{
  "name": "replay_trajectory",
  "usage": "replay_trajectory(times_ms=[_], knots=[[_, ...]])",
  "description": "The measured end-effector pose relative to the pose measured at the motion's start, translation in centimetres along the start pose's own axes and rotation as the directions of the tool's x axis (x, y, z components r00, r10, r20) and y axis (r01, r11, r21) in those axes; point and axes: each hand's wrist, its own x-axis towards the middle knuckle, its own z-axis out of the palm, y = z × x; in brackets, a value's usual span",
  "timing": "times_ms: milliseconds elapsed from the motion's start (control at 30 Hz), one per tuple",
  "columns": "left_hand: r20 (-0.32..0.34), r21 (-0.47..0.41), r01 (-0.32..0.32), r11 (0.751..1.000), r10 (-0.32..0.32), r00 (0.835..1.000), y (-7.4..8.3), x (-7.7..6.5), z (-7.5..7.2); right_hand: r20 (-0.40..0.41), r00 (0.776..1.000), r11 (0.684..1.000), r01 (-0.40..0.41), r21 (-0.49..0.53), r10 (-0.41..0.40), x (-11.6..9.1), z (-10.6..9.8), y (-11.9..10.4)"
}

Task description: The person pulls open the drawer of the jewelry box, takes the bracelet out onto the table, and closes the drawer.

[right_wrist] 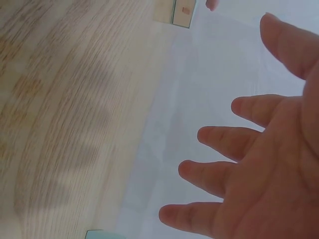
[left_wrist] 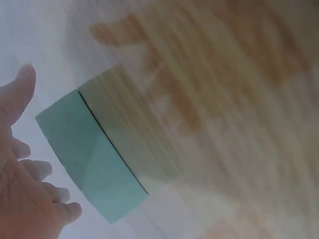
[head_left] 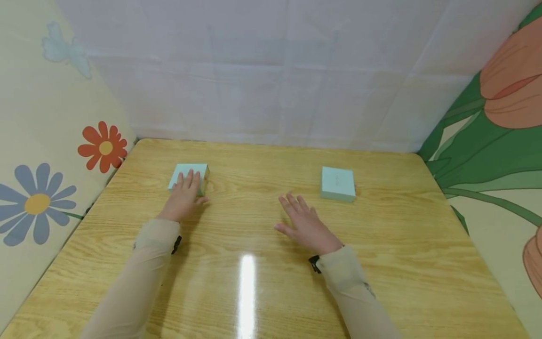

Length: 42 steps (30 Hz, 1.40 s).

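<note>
Two pale mint-green boxes lie flat on the wooden table. My left hand [head_left: 181, 200] reaches over the left box [head_left: 186, 168], overlapping its near part, with fingers extended and thumb out to the side. In the left wrist view the green side of that box [left_wrist: 92, 154] shows beyond the spread fingers [left_wrist: 37, 169]. Palm down, my right hand [head_left: 306, 228] is held in front and to the left of the right box [head_left: 337, 182], apart from it. Its fingers are straight and spread, holding nothing, as the right wrist view also shows.
The wood-grain table [head_left: 262, 207] ends at a white cloth backdrop [head_left: 271, 80]. Flower-painted panels stand at both sides, with a red flower [head_left: 106, 148] on the left and a large tulip [head_left: 514, 80] on the right. A bright light reflection [head_left: 247, 292] lies near the front.
</note>
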Motion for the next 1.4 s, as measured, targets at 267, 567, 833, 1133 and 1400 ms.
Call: replay_trajectory(times_ms=[267,567,833,1133,1400], knots=[[0.044,0.000,0.030,1.000,-0.030,0.999,-1.0,0.6,-0.1,0.024,1.000,1.000,-0.002,0.005,0.002,0.3,0.0,-0.2],[0.073,-0.008,0.030,1.000,-0.030,0.997,-1.8,0.6,-0.3,0.040,0.999,1.000,0.000,0.008,0.000,0.6,0.2,-0.3],[0.086,0.008,0.006,1.000,-0.007,0.996,-2.5,0.9,-0.7,0.039,0.999,1.000,0.013,0.021,-0.014,0.8,0.1,-0.6],[0.085,0.053,-0.006,0.999,0.002,0.996,-2.9,1.7,-0.6,0.041,0.998,0.999,0.039,0.009,-0.040,1.5,0.2,-1.0],[0.108,0.089,0.007,0.996,-0.016,0.994,-3.2,2.0,-0.5,0.025,0.998,0.998,0.063,0.026,-0.064,2.6,0.4,-1.5]])
